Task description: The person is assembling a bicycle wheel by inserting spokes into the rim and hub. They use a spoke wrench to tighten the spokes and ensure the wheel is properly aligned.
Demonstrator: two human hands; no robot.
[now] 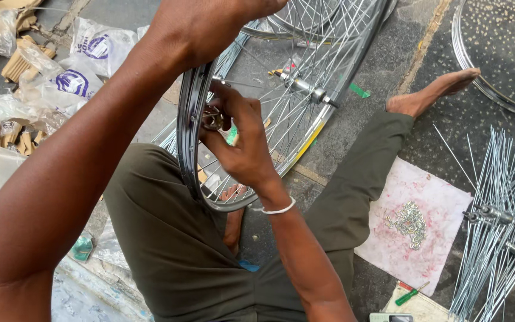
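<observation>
A shiny bicycle wheel rim (189,125) with thin spokes stands upright over my lap, its hub (301,86) out to the right. My left hand (210,24) grips the top of the rim. My right hand (239,140) reaches in among the spokes just inside the rim and pinches a small brass-coloured piece (213,118) against it. A white bangle circles my right wrist. I sit on the ground in olive trousers, my bare foot (430,92) stretched out to the right.
A pink-stained sheet (442,203) holds a pile of small metal nipples (409,222). Bundled spokes with hubs (499,226) lie at the right. Another rim (478,71) lies at the top right. Plastic bags and cardboard (61,77) are at the left. A green screwdriver (409,294) lies near the bottom.
</observation>
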